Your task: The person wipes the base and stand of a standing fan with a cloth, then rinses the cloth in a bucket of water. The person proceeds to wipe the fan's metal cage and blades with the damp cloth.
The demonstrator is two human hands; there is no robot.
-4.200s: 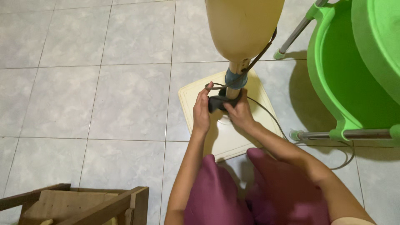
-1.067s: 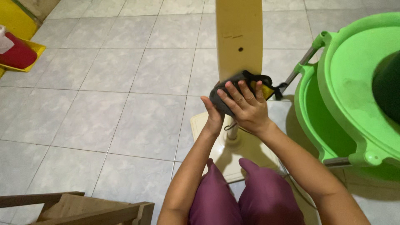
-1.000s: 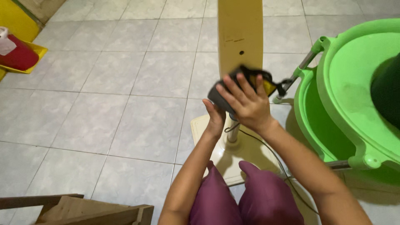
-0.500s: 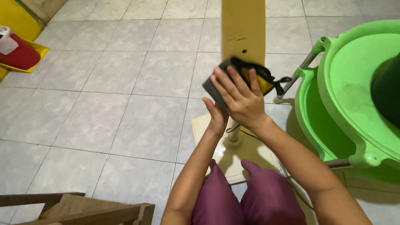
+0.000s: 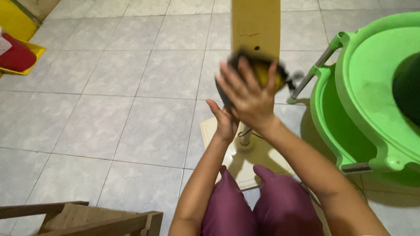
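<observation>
Risen higher along the tall cream upright post [image 5: 255, 24] since a second ago: right hand [image 5: 249, 97] clasping a blurred dark-and-yellow bundle [image 5: 261, 72]. Left hand [image 5: 225, 122] cupped beneath, touching it; closed grasp or mere support, cannot tell.

Pale grey tiled floor [image 5: 131, 109] carries a cream square base [image 5: 245, 161] below the hands, a green tub [image 5: 350, 131] to their right, and a yellow tray [image 5: 26, 57] far left.

Cream-yellow fan column [image 5: 256, 26], bright green tub [image 5: 372, 109], pale grey mottled floor tiles [image 5: 131, 78], maroon trousers [image 5: 258, 205] showing.
</observation>
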